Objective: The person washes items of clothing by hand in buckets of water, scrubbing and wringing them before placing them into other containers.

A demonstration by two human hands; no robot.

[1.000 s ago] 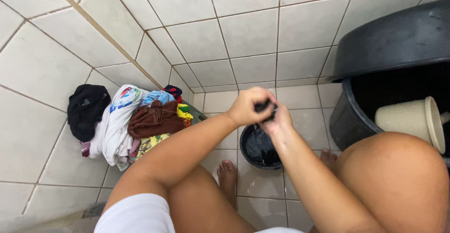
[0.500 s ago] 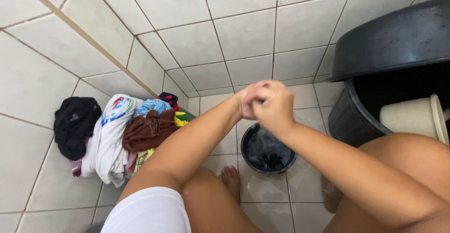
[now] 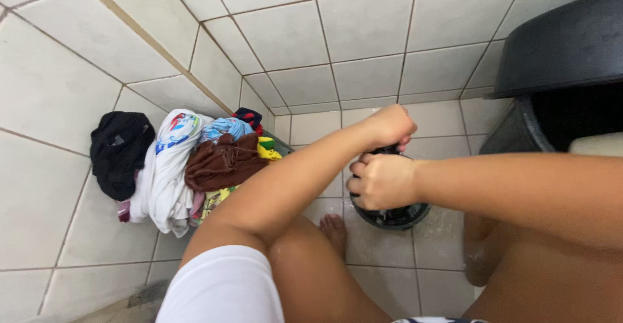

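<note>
Both my hands are closed on a small dark wet cloth (image 3: 388,150) held over a small black bucket (image 3: 396,216) on the tiled floor. My left hand (image 3: 389,125) grips the far end of the cloth. My right hand (image 3: 383,181) is a fist on the near end, just above the bucket's rim. Most of the cloth is hidden inside my fists. The bucket's inside shows dark, wet contents, partly covered by my right hand.
A pile of mixed clothes (image 3: 188,164) lies against the left wall, with a black garment (image 3: 117,151) at its left. A large black barrel (image 3: 564,70) with a tilted lid stands at the right. My knees and one foot (image 3: 334,231) fill the foreground.
My hands have dropped from in front of the wall to just above the bucket. My right hand now sits nearer me than the left, both still clenched on the cloth.
</note>
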